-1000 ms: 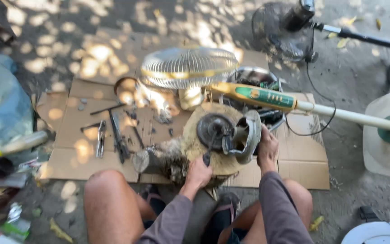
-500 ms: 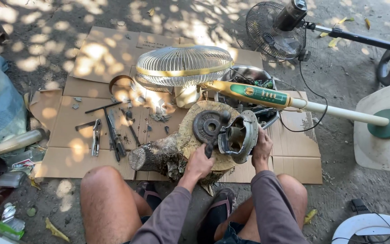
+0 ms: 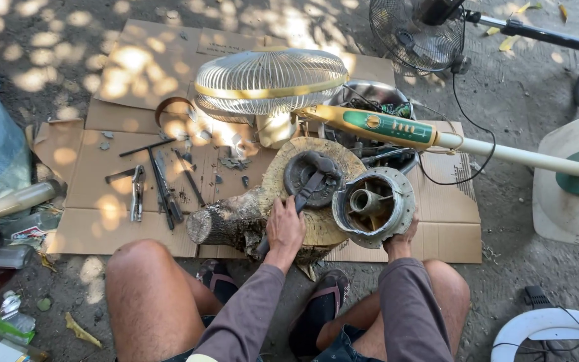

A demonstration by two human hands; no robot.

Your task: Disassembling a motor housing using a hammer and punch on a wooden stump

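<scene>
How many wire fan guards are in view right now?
2: a pale wire guard with a gold band on the cardboard ahead, and a dark guard on the standing fan at top right. Others may be hidden.

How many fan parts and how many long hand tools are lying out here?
Fan guards (wire cages): 2, a pale one and a dark one
Fan stand with green control panel: 1
Round metal motor housing, steadied by the right hand: 1
Long hand tools on the cardboard: about 5
Total: about 9
</scene>
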